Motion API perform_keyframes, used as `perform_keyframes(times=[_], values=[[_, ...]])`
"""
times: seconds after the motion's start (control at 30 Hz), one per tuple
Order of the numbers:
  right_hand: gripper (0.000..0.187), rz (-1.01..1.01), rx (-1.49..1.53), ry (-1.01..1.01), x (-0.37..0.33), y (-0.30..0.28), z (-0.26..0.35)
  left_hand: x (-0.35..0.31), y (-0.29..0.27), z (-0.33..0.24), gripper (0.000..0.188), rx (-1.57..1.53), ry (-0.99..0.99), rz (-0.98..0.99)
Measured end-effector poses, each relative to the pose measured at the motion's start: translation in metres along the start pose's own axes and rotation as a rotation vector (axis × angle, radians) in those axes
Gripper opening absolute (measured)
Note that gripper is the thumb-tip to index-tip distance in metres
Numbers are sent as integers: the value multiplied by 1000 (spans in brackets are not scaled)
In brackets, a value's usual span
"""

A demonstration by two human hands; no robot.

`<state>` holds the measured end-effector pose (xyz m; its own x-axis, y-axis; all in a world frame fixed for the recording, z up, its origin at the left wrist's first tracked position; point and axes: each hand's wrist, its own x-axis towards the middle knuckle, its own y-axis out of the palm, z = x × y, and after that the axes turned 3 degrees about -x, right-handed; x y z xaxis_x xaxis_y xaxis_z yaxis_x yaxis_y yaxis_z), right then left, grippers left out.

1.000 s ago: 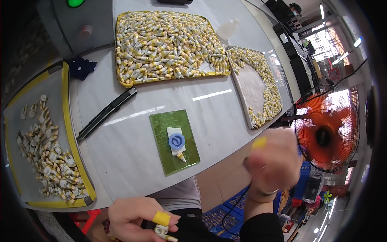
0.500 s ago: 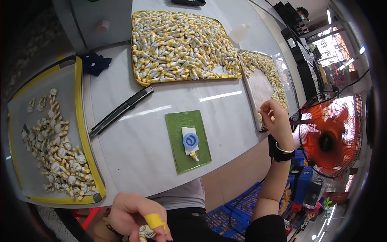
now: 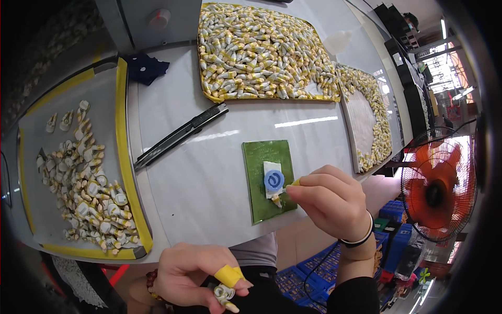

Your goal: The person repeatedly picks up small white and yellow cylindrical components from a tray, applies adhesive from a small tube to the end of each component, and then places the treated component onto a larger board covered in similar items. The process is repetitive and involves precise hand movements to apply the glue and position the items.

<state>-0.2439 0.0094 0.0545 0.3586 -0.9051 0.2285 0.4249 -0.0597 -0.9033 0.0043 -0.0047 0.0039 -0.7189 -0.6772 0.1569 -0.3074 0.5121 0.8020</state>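
Head view: the small white-and-yellow part (image 3: 275,197) lies at the near end of the green mat (image 3: 268,180), just below a round blue-and-white piece (image 3: 273,180) on a white block.
Right hand (image 3: 328,201): the grip is pinched nearly shut, thumb and forefinger tips at the part on the mat; a yellow tip shows at the fingers. Whether it already has hold of the part I cannot tell.
Left hand (image 3: 196,275): low at the near edge of the counter (image 3: 209,172), fingers curled shut around a second small part (image 3: 225,295); yellow tape (image 3: 229,274) wraps one finger.
Handling: the parts look tiny, light and rigid, likely smooth plastic and easy to flick away; a fingertip pinch across the wider body should hold better than the tapered end.
Left tray (image 3: 123,157): yellow-edged, holding a loose scatter of like parts.
Far tray (image 3: 209,97): yellow-rimmed, heaped full of the same parts.
Right tray (image 3: 355,157): parts banked along its far side, bare in the middle.
Utility knife (image 3: 180,136): black, lying slantwise between the left tray and the mat.
Dark blue cloth (image 3: 146,67): at the left tray's far corner.
Orange fan (image 3: 436,191): beyond the counter's right edge, above blue crates (image 3: 395,238).
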Motion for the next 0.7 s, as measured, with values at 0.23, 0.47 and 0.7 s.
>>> perform_keyframes(times=[0.23,0.47,0.7], values=[[22,83,-74,-28,3,3,-5,-1,2,-1,40,16,-19,-15],[25,119,-103,-75,6,5,-1,1,-5,-1,34,374,160,-9],[12,-255,374,25,-3,1,27,-1,-5,-11,37,847,209,80]])
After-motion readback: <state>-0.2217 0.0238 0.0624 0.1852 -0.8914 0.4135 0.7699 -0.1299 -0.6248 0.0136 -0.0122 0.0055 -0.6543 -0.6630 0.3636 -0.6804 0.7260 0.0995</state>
